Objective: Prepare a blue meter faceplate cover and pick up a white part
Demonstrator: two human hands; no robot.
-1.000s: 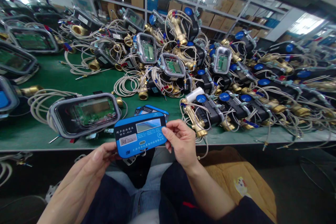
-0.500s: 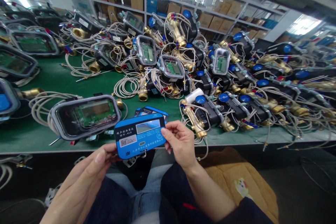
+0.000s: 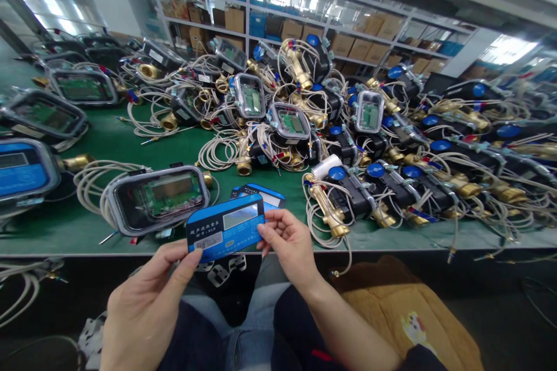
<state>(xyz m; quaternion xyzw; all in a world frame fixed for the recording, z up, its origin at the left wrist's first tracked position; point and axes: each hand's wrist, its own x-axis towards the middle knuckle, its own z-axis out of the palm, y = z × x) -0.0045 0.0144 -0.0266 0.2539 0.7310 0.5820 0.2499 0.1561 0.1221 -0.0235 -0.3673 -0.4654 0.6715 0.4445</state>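
A blue and black meter faceplate (image 3: 239, 232) with a clear display window is held between my two hands, above the table's front edge. My left hand (image 3: 152, 284) pinches its lower left corner, thumb on the printed face. At its right edge, my right hand (image 3: 289, 246) grips it between thumb and fingers. Just behind lies a small stack of similar faceplates (image 3: 272, 197), partly covered. To the left sits a heat meter (image 3: 163, 197) in a clear-covered case, its green circuit board showing and a coiled cable beside it.
Many brass-bodied meters (image 3: 335, 211) with cables crowd the green table (image 3: 152, 153). At the far left, one meter (image 3: 21, 168) has a blue faceplate inside. A white roll (image 3: 326, 167) lies among them. Shelves with cardboard boxes (image 3: 343, 45) stand behind; a brown cushion (image 3: 391, 307) is lower right.
My left thumb has come onto the faceplate's front at the lower left corner. The faceplate has shifted slightly left, and the camera view has turned a little left.
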